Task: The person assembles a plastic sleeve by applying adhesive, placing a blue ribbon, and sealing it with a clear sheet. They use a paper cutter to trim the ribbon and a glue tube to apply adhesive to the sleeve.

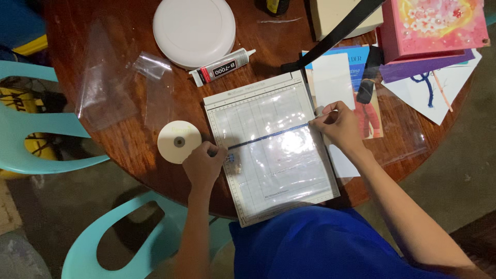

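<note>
A white gridded cutting board (pixel 248 209) lies on the round brown wooden table (pixel 119 139) with a clear plastic sheet (pixel 281 155) on top. A thin blue strip (pixel 268 136) stretches across the sheet from left to right. My left hand (pixel 203 166) pinches the strip's left end at the board's left edge. My right hand (pixel 338 125) pinches the right end at the board's right edge. A white tape roll (pixel 179 141) sits just left of my left hand.
A glue tube (pixel 221 67) and a round white lid (pixel 194 31) lie beyond the board. Clear plastic bags (pixel 111 82) lie at left. Cards, papers and a pink box (pixel 436 26) crowd the right. Teal plastic chairs (pixel 31 129) stand at left and below.
</note>
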